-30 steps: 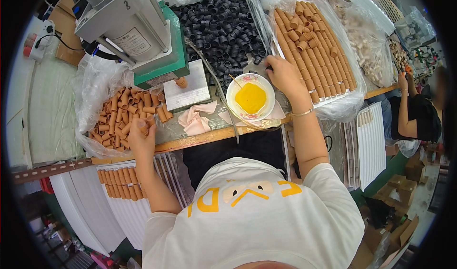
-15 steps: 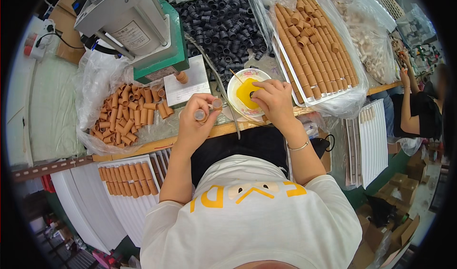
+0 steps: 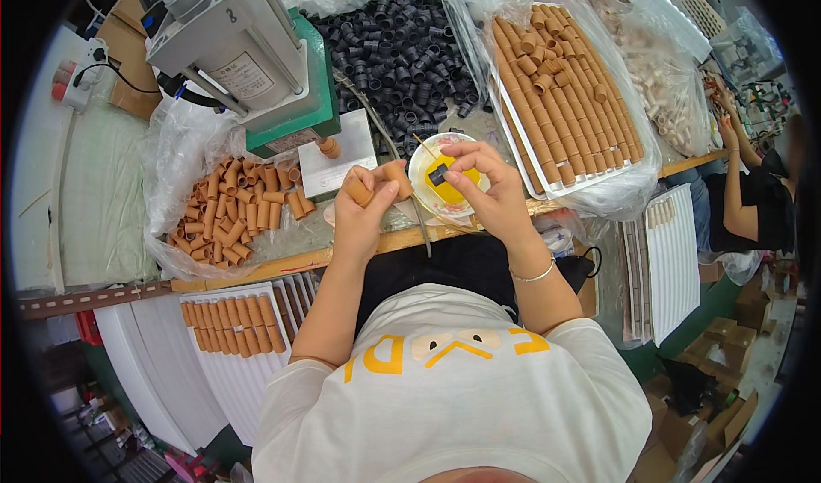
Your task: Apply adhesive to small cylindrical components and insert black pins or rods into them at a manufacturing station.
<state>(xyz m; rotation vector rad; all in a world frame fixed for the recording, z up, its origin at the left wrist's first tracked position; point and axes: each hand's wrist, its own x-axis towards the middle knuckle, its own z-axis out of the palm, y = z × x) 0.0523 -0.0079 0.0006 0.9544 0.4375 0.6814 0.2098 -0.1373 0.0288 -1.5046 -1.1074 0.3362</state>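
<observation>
My left hand (image 3: 363, 214) is closed around two short brown tubes: one brown tube (image 3: 357, 194) lies against the palm side, the other tube (image 3: 398, 180) sticks out at the thumb and fingertips toward the right. Between thumb and fingers of my right hand (image 3: 492, 184) is a small black plastic sleeve (image 3: 438, 174). It sits just above the yellow liquid (image 3: 466, 184) in a white patterned bowl (image 3: 419, 160), a short gap from the right-hand tube. A thin wooden stick (image 3: 422, 146) leans on the bowl's far left rim.
Left stands a green and grey press (image 3: 295, 132) with a tube under it on a metal plate (image 3: 352, 145). Loose brown tubes (image 3: 231, 209) lie beside it. Black sleeves (image 3: 402, 55) are heaped behind; a tray of brown tubes (image 3: 573, 107) is at right. A person (image 3: 753, 175) works far right.
My right hand has raised the black sleeve out of the yellow liquid and turned it toward the left hand. My left hand has rotated, so its tubes now show their sides.
</observation>
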